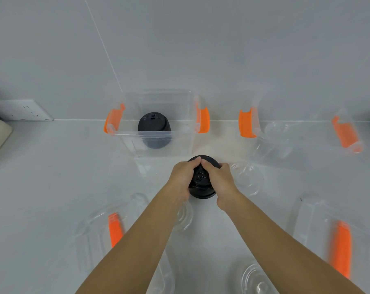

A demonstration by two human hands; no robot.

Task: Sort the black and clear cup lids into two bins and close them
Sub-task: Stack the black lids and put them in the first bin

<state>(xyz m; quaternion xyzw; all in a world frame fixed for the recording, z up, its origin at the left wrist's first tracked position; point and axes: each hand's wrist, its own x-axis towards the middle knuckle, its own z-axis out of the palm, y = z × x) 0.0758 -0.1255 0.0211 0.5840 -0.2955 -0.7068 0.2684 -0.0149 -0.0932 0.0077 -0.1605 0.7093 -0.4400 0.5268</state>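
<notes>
Fingers of the left hand (183, 177) and right hand (219, 179) curled and pressed around a stack of black round plastic cup lids (202, 181), fingertips meeting over its far rim, thumbs along the near sides. Stack gripped between both palms, near the middle of the pale white countertop (52, 177), whether lifted or resting hard to tell from this angle. Just beyond the hands, an open clear plastic bin with orange side latches (156, 124), holding another stack of black lids (154, 129). To the right of it, well apart, a second clear open bin with orange latches (296, 141), apparently holding clear domed lids, blurred. Loose clear plastic cup lids (246, 179) just right of the right hand, more at the bottom edge. Two clear bin covers with orange handles lying flat, one at lower left (99, 234), one at lower right (328, 230). White wall socket (25, 110) at far left.
</notes>
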